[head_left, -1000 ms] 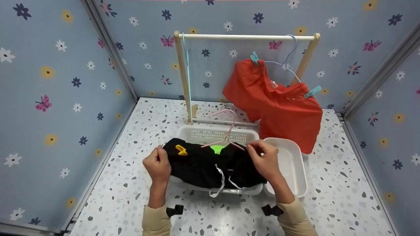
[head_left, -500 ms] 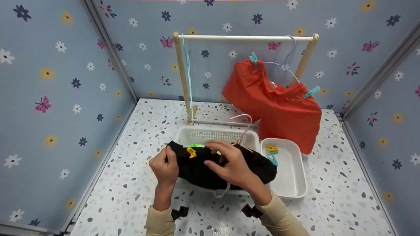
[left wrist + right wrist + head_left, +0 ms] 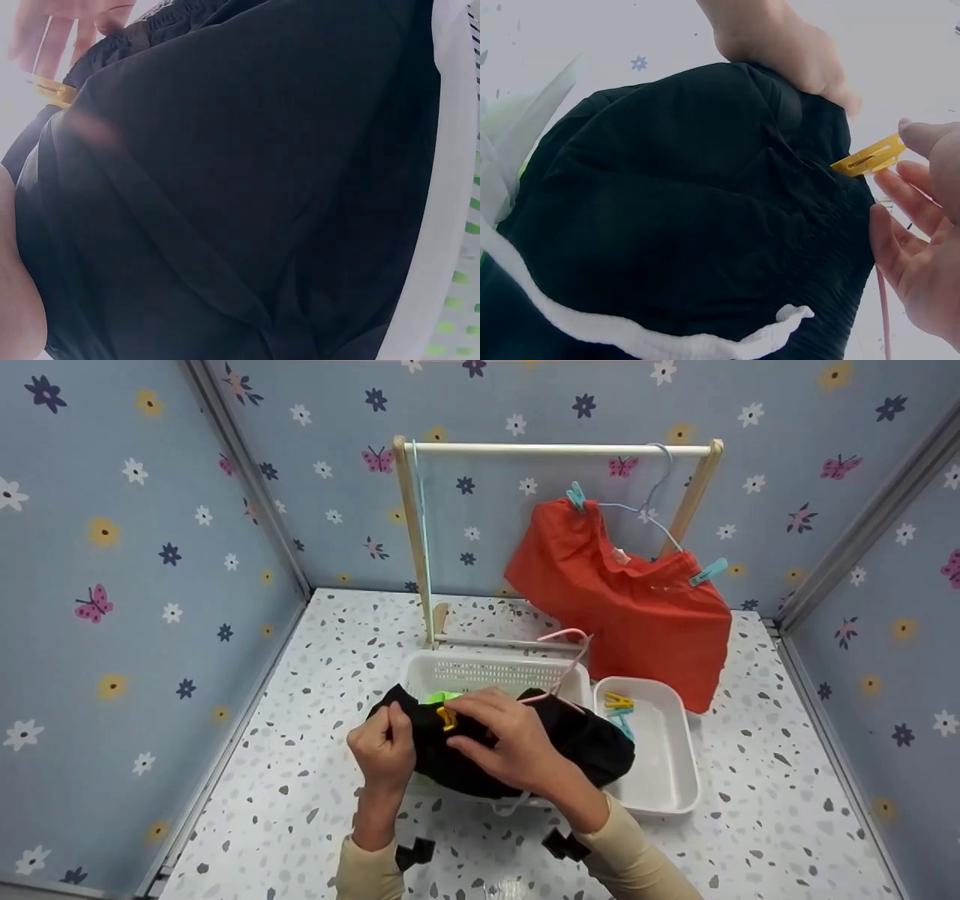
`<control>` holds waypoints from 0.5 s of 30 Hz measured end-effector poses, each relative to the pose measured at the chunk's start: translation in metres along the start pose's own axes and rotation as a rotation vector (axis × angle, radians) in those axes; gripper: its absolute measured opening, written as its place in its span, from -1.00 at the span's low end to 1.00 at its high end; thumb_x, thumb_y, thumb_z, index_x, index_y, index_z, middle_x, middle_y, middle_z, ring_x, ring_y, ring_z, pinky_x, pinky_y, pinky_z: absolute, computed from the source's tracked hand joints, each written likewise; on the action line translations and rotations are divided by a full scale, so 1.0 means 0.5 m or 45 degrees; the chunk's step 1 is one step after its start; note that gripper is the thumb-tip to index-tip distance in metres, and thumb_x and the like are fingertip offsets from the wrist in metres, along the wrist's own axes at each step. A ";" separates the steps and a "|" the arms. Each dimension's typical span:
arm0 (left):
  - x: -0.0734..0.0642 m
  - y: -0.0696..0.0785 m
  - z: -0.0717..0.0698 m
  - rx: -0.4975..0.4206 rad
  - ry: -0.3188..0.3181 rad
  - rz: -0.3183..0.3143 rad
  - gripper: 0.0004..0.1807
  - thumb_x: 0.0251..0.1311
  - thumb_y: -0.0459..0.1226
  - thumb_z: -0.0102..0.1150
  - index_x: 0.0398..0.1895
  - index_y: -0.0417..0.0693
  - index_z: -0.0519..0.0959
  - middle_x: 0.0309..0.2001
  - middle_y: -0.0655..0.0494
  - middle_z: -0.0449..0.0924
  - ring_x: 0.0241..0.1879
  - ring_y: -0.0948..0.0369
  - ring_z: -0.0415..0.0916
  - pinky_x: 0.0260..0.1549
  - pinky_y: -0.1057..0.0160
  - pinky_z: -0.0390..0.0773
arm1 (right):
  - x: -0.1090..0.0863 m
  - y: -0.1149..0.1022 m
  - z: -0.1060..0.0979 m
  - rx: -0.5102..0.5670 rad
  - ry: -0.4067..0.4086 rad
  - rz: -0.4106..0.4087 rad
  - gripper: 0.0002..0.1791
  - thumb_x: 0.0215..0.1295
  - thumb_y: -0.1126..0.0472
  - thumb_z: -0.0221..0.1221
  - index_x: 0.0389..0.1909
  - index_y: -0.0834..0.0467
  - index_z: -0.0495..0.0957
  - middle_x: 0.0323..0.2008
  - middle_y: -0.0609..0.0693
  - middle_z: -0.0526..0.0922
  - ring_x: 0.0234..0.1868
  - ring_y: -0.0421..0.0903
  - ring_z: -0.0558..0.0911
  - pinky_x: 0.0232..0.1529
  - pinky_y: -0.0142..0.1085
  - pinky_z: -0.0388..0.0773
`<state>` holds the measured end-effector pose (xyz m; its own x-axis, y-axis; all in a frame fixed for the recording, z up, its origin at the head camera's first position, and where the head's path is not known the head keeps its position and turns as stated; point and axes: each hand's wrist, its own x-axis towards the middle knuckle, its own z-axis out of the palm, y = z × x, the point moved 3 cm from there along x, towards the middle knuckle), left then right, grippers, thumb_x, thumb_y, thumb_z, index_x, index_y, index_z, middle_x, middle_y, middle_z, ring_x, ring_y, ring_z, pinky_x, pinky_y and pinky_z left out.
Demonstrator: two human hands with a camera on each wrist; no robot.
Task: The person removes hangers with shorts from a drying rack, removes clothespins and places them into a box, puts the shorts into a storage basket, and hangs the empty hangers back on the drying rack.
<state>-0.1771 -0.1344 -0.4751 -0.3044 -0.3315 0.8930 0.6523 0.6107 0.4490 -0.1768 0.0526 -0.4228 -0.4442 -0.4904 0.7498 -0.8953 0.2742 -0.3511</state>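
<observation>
Black shorts [image 3: 442,761] with an elastic waistband and a white drawstring [image 3: 630,337] are held up over the white basket [image 3: 420,664]. My left hand [image 3: 382,746] grips a corner of them at the waistband. A yellow clothespin [image 3: 866,156] bites the waistband close to that hand. Its handle end is pinched between the thumb and fingers of my right hand [image 3: 930,232]. In the head view, the right hand covers part of the shorts. A pink hanger [image 3: 574,656] sticks up from the waistband, its lower bar partly hidden by the black cloth.
A white tray [image 3: 679,780] beside the basket holds a yellow clothespin [image 3: 619,701] and light blue clothespins [image 3: 621,723]. Behind stands a rack [image 3: 555,449], where red shorts [image 3: 637,615] hang from a hanger. Green cloth [image 3: 442,697] lies in the basket.
My right hand left the hanger's right side and moved left across the shorts to the yellow clothespin. The hanger shifted right, and the left hand moved slightly right with its grip kept.
</observation>
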 end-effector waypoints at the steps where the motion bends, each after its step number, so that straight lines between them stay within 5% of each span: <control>1: 0.000 0.001 0.000 0.002 -0.001 0.003 -0.49 0.24 -0.31 0.04 -0.84 -0.01 0.11 -0.80 0.23 0.00 -0.83 0.35 -0.07 -0.87 0.36 -0.04 | 0.000 -0.002 0.001 -0.009 -0.003 0.000 -0.56 0.16 0.16 0.39 0.06 0.17 0.59 -0.03 -0.06 0.63 0.01 -0.15 0.58 0.04 -0.34 0.46; 10: -0.001 0.006 0.001 -0.008 -0.044 -0.006 -0.49 0.28 -0.30 0.04 -0.83 -0.01 0.14 -0.80 0.24 0.02 -0.82 0.35 -0.05 -0.86 0.36 -0.01 | 0.002 -0.005 0.010 -0.062 -0.007 0.040 -0.61 0.13 0.24 0.39 0.02 0.14 0.62 -0.07 -0.04 0.64 -0.03 -0.17 0.59 0.01 -0.34 0.48; 15: -0.004 0.004 0.002 -0.028 -0.048 -0.005 -0.48 0.30 -0.30 0.03 -0.83 -0.01 0.13 -0.79 0.26 0.01 -0.82 0.36 -0.07 -0.86 0.38 -0.02 | -0.001 -0.001 0.016 0.039 0.005 0.011 -0.68 0.13 0.31 0.38 -0.07 0.18 0.63 -0.10 -0.02 0.65 -0.04 -0.16 0.61 -0.03 -0.35 0.51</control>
<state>-0.1757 -0.1318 -0.4761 -0.3326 -0.3065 0.8919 0.6662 0.5931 0.4522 -0.1764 0.0459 -0.4274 -0.4518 -0.4849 0.7488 -0.8921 0.2529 -0.3744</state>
